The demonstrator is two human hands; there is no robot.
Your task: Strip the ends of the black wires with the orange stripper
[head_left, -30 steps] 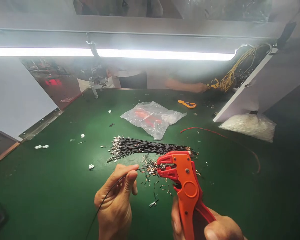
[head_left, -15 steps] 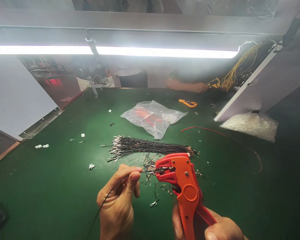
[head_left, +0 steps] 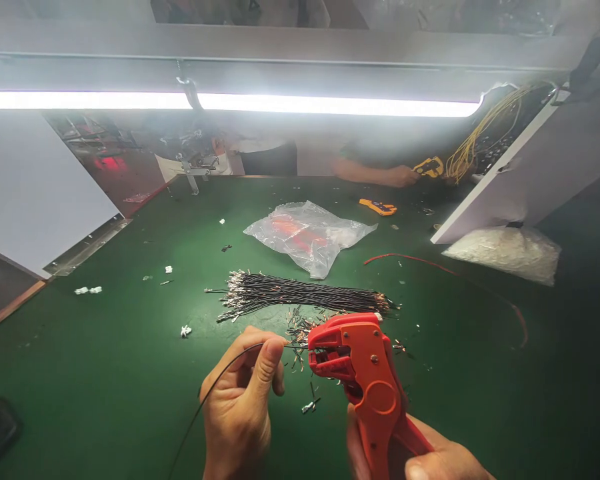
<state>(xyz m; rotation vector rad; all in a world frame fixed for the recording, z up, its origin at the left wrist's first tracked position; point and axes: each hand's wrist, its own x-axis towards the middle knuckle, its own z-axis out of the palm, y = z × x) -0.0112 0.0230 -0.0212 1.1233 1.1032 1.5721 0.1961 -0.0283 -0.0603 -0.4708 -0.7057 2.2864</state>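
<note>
Between the thumb and fingertips of my left hand (head_left: 245,400) is a thin black wire (head_left: 215,389), which trails down toward the bottom edge. Its far end lies at the mouth of a red-and-orange wire stripper (head_left: 373,373). My right hand (head_left: 440,453) is wrapped round the stripper's handles, and the jaws are parted, pointing left. Beyond the stripper lies a bundle of black wires (head_left: 300,292), with metal terminals at the left ends and bare copper at the right. Cut wire scraps (head_left: 300,327) are scattered behind the jaws.
Past the bundle is a clear plastic bag (head_left: 307,237) with red contents. An orange-yellow tool (head_left: 379,207) and a red wire (head_left: 410,257) lie to its right. Another bag (head_left: 505,253) leans by the right panel. Across the table a co-worker's hand (head_left: 405,176) holds a yellow tool.
The stripper's jaws have parted, and the wire's end now sits at their front rather than deep between them. Both hands keep their grips, with only slight shifts.
</note>
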